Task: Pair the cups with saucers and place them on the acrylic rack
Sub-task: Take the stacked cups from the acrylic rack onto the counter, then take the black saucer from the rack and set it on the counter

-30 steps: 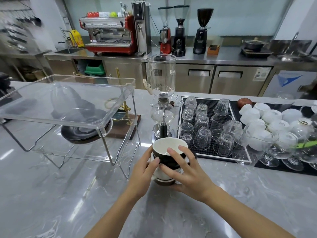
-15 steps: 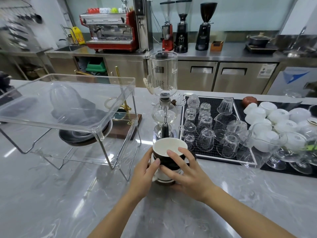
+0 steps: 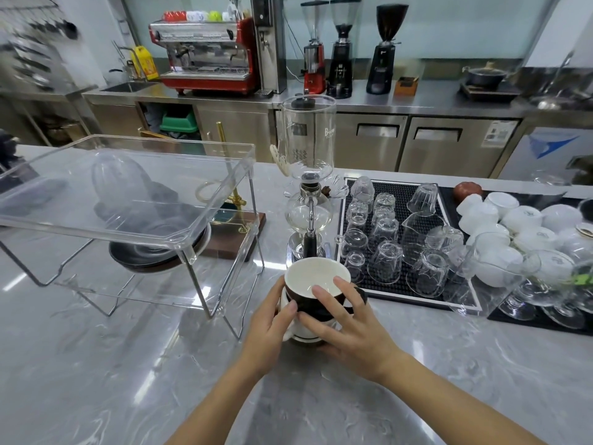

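On marble counter [image 3: 96, 364]: glossy round cup [image 3: 316, 284], fingers [image 3: 327, 303] wrapped.

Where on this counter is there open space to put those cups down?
The acrylic rack's top tray looks bare. Open marble lies in front of the rack, left of the left hand, and also below the black mat, right of the right hand. The mat is packed with upturned glasses; white cups crowd the far right.

Two bare forearms; left hand [image 3: 269, 326], right hand [image 3: 349, 332] ungloved; no sleeves, rings, watch visible.
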### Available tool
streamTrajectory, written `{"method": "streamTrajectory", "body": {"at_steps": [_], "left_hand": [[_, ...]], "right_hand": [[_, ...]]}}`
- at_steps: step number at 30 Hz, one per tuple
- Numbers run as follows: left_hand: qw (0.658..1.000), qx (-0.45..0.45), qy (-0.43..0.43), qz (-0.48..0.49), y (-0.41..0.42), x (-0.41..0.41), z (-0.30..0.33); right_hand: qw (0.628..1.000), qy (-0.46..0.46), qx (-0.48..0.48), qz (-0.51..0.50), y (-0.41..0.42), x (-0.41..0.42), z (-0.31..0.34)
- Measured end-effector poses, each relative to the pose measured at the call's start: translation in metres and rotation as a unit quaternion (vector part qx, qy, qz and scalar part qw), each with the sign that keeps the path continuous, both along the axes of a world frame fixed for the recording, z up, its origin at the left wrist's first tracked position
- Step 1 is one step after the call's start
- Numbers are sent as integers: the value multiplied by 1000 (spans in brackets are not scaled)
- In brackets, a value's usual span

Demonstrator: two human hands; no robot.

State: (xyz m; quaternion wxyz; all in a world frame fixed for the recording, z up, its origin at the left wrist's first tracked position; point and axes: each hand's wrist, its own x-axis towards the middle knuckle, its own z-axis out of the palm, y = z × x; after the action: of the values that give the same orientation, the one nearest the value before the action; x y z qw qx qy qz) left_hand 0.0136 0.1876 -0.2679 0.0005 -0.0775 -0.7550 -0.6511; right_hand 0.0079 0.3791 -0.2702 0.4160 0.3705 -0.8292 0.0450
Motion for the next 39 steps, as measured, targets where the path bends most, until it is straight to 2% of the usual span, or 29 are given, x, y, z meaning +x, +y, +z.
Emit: {"method": "streamTrajectory", "body": {"at_steps": [9,16,20,25,29,33,35,37,39], "left_hand": [[998,45,-34,6,-9,9,3],[995,38,-7,86,-21,42,9],[991,42,7,126,-35,71,13],[981,66,12,181,-74,106,19],[969,106,13,224,-105,121,29],[944,200,-9,264,-143,121,44],[934,243,-23,262,-156,119,52],[925,278,-41,255,-176,117,58],[916,313,-61,244,-192,114,62]], "right_hand": [[999,-26,6,-26,7,10,-2],[998,-62,-27,-6,6,45,10],[989,-115,-86,33,-16,69,18],[954,-212,-191,95,-65,94,26],[894,-288,-311,143,-103,107,39],[821,-375,-395,170,-150,114,53],[748,-453,-452,176,-167,116,58],[650,-536,-511,171,-191,113,65],[577,-569,-562,167,-208,107,70]]}}
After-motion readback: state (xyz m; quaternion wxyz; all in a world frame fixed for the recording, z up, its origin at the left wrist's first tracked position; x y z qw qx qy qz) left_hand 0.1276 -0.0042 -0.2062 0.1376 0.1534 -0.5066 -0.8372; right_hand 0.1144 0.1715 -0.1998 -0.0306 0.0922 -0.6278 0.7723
